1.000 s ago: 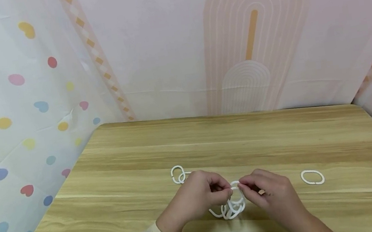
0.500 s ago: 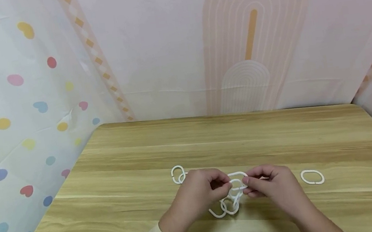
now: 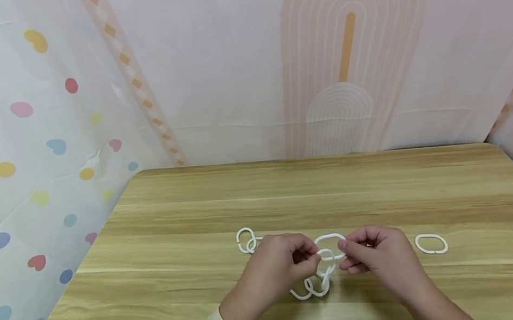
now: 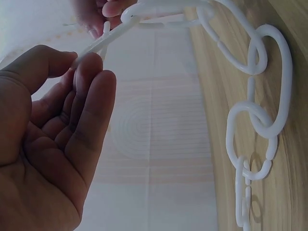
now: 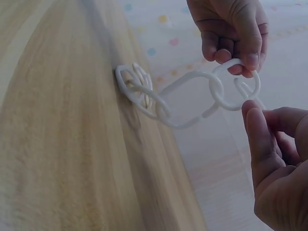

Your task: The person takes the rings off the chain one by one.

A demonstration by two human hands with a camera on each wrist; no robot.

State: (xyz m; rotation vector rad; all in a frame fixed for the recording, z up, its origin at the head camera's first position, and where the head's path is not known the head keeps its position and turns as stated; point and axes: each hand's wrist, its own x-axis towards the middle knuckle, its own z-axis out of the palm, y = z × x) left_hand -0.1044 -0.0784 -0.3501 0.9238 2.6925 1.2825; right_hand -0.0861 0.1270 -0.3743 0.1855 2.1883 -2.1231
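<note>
Over the front middle of the table, my left hand (image 3: 278, 263) pinches a white oval chain link (image 4: 107, 42) between thumb and forefinger. A chain of similar white links (image 4: 285, 72) hangs from it, its lower part close to the tabletop. Opposite, my right hand (image 3: 380, 257) pinches another white link (image 3: 328, 235) with thumb and fingers. This link overlaps the left hand's link and appears to pass through it. In the right wrist view, the right thumb (image 5: 260, 134) hides much of the link it holds. Each visible link is an oval with a small gap.
A single loose white link (image 3: 427, 235) lies on the wooden table (image 3: 185, 213) to the right. Left of my left hand lie joined white links (image 3: 244, 230), partly hidden by that hand. Patterned cloth (image 3: 215, 78) hangs behind the table.
My right hand has moved slightly right and turned its link, which now lies sideways and shows more fully. The chain below has shifted and hangs narrower. My left hand keeps its pinch, nearly still.
</note>
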